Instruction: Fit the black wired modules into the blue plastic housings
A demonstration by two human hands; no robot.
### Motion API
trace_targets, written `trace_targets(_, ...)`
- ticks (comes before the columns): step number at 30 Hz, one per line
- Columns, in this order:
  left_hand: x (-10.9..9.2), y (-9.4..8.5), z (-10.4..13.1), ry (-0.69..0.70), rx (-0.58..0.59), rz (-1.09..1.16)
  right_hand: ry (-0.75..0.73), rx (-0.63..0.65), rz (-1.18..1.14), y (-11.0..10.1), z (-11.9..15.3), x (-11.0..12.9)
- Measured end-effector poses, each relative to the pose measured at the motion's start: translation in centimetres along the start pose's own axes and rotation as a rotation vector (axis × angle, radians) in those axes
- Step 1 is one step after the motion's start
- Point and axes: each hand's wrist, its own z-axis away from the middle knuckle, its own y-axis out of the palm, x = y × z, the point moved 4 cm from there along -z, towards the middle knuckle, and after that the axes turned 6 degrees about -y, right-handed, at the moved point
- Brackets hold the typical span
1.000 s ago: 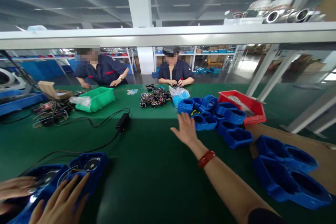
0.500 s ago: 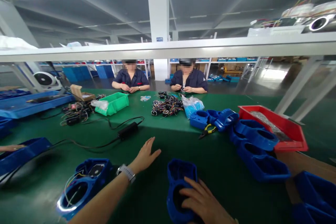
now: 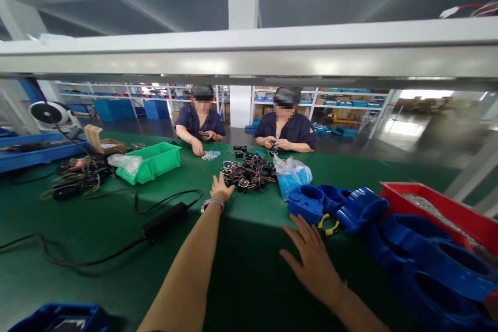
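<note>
My left hand [image 3: 222,189], with a watch at the wrist, reaches to the near left edge of a pile of small black wired parts [image 3: 252,170]. Its fingers are apart and nothing is seen held. Over the green table [image 3: 252,249], my right hand [image 3: 311,254] is spread, with its fingertips near a blue plastic housing [image 3: 307,203] and the yellow-handled pliers [image 3: 330,225]. It holds nothing. A clear bag of light blue pieces [image 3: 291,176] lies behind that housing.
A green bin [image 3: 155,163] and a black power adapter [image 3: 165,220] with cables are at left. More blue housings [image 3: 436,254] and a red bin [image 3: 439,207] fill the right. Two people sit across the table, under a white shelf beam [image 3: 249,59].
My left hand has moved forward to the wired parts. My right hand has left a blue housing and moved forward. The view has shifted forward; one person opposite now reaches to small pieces.
</note>
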Motion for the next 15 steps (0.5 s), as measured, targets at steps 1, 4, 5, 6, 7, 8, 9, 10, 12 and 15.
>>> trace_targets(1,0.1,0.4,0.2,0.025,0.022,-0.033,0.0,-0.035,0.13,0.1,-2.0,-1.2)
trace_targets(4,0.9,1.3,2.7,0.136,0.063,-0.14,0.051,-0.067,0.336,0.5,-6.1,-4.7)
trace_targets(5,1.2,1.5,3.9,0.178,0.073,-0.175,0.062,-0.06,0.346,0.7,-6.6,-5.7)
trace_targets(6,1.6,1.6,5.2,0.219,0.086,-0.206,0.06,-0.053,0.337,0.8,-6.7,-6.5)
trace_targets(7,1.9,1.7,6.5,0.257,0.101,-0.234,0.048,-0.049,0.323,0.9,-6.5,-7.2)
trace_targets(8,2.1,1.7,7.7,0.292,0.12,-0.257,0.033,-0.047,0.313,0.9,-6.1,-7.6)
trace_targets(9,2.4,1.7,8.6,0.324,0.138,-0.275,0.02,-0.047,0.305,0.7,-5.3,-7.9)
trace_targets(10,2.5,1.6,9.4,0.35,0.154,-0.289,0.012,-0.048,0.298,0.5,-4.5,-8.0)
trace_targets(12,2.6,1.4,10.4,0.381,0.178,-0.305,0.009,-0.045,0.287,-0.2,-2.3,-8.0)
trace_targets(15,2.3,1.1,10.7,0.382,0.192,-0.304,-0.02,-0.025,0.174,-1.6,1.5,-7.0)
